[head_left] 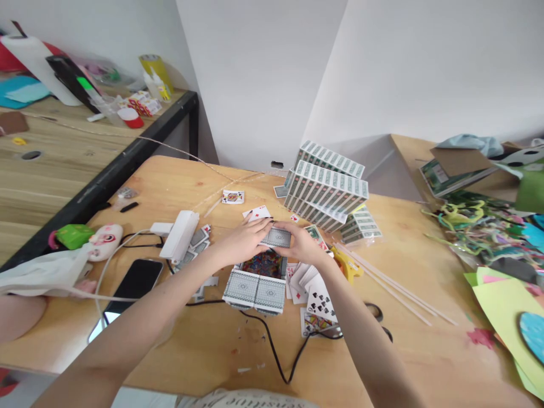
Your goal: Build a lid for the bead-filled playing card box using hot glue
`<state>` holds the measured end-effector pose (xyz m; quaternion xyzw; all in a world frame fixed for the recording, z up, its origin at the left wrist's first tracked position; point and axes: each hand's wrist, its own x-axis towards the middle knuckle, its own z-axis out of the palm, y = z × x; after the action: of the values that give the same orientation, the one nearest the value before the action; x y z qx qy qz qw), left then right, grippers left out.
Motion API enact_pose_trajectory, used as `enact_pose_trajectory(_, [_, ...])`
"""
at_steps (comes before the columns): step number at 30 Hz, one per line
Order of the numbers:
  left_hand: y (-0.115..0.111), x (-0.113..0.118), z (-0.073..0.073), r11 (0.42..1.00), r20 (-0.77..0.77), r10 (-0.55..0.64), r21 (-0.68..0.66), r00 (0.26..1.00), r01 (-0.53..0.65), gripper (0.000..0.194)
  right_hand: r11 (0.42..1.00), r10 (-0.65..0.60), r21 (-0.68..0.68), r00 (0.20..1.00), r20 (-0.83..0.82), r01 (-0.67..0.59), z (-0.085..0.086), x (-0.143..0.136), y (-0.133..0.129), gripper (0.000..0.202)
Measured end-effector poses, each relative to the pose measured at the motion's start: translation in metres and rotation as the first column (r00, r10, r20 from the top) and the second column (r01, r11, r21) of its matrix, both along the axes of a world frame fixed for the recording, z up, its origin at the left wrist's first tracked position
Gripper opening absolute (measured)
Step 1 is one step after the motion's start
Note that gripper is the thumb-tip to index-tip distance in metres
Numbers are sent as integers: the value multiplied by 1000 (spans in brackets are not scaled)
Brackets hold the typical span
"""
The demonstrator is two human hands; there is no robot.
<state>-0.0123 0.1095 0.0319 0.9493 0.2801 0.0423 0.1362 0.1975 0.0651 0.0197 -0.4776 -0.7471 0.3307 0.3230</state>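
Note:
A small box built from playing cards stands in front of me, with grey patterned backs outward and small multicoloured bits inside. At its far end, both hands are at a playing card lying back side up. My left hand has its fingers over the card's left and far edges, while my right hand pinches its right end. Whether the card touches the box beneath is hard to see. Loose face-up cards are fanned beside my right forearm. More cards lie left of the box, partly behind my left arm.
Stacked card packs rise at the back right. A yellow glue gun, clear glue sticks and black-handled scissors lie right. On the left are a phone and a white power strip; a black cable crosses the front.

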Motion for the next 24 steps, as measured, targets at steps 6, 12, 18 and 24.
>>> enact_pose_trajectory(6, [-3, 1, -5, 1000, 29, -17, 22, 999, 17, 54, 1000, 30, -1, 990, -137, -31, -9, -5, -5, 65])
enact_pose_trajectory(12, [-2, -1, -8, 1000, 133, 3, -22, 991, 0, 52, 997, -11, -69, 928, -373, -16, -8, -8, -8, 79])
enact_pose_trajectory(18, [-2, -1, -8, 997, 157, 45, -66, 987, -35, 51, 720, -673, -210, 590, -447, 662, -8, 28, -51, 43])
enact_pose_trajectory(24, [0, -3, -9, 998, 165, 33, -64, 986, -22, 51, 237, -914, -62, 244, 325, 969, -30, 78, -132, 43])
